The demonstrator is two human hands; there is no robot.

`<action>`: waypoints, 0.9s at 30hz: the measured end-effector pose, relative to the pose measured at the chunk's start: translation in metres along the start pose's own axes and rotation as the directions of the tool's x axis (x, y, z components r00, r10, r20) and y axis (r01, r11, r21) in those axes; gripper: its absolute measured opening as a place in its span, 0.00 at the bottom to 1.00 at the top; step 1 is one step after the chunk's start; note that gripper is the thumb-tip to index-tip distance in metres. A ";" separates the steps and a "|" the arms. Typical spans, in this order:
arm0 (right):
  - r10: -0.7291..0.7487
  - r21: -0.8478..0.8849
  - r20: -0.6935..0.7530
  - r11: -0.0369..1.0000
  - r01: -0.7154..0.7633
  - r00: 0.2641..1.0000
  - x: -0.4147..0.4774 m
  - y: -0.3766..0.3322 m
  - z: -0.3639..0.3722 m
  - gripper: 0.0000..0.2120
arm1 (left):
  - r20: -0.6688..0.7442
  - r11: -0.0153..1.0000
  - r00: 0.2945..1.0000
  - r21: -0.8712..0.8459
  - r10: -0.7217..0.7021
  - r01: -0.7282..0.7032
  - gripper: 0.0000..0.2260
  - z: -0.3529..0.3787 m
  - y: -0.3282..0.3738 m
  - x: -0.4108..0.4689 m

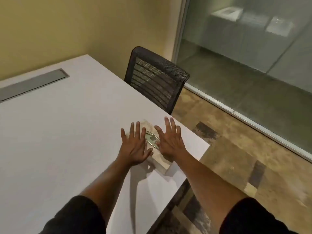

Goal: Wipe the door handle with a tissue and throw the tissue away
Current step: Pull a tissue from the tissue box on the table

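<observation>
Hovering over tissue box (pixel 152 141) (table (pixel 59 132) corner), 2 hands, fingers (pixel 138 128) spread, chair (pixel 155 78) beyond

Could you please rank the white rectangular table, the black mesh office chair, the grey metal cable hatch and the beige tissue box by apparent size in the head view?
1. White rectangular table, by far.
2. Black mesh office chair; only its backrest shows.
3. Grey metal cable hatch.
4. Beige tissue box, partly hidden under both hands, so its rank against the hatch is unsure.
</observation>
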State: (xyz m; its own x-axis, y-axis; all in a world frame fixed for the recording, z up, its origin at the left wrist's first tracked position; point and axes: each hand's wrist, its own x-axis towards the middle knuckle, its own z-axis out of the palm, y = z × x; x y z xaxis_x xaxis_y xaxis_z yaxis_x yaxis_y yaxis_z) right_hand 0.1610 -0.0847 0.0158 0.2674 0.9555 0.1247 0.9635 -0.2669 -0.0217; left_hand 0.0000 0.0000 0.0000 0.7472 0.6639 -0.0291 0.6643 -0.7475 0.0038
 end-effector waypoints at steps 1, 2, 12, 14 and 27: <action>-0.041 0.019 -0.003 0.999 0.041 0.999 0.003 -0.002 0.006 0.28 | 0.027 1.000 1.000 -0.007 -0.010 0.010 0.41 0.004 -0.002 0.004; -0.073 0.046 -0.009 0.996 0.074 0.997 0.007 -0.003 0.010 0.24 | 0.016 0.999 1.000 -0.036 -0.018 0.018 0.40 0.007 -0.002 0.008; -0.141 -0.038 0.073 0.989 0.144 0.987 0.035 -0.014 0.024 0.03 | 0.014 0.994 1.000 -0.110 -0.023 0.025 0.41 0.031 0.002 0.019; -0.143 -0.062 0.092 0.987 0.149 0.985 0.039 -0.018 0.024 0.04 | 0.005 0.994 1.000 -0.110 -0.022 0.023 0.41 0.031 0.003 0.018; -0.043 0.045 0.195 0.998 0.035 0.980 0.054 -0.023 0.028 0.09 | -0.055 0.993 0.998 -0.121 -0.025 0.018 0.40 0.032 0.004 0.018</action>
State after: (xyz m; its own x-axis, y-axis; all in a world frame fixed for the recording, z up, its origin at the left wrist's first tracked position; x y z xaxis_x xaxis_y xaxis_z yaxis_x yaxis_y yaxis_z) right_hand 0.1531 -0.0237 -0.0053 0.2229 0.9723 -0.0701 0.9718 -0.2273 -0.0622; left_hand 0.0157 0.0083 -0.0322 0.7301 0.6828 0.0261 0.6754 -0.7269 0.1239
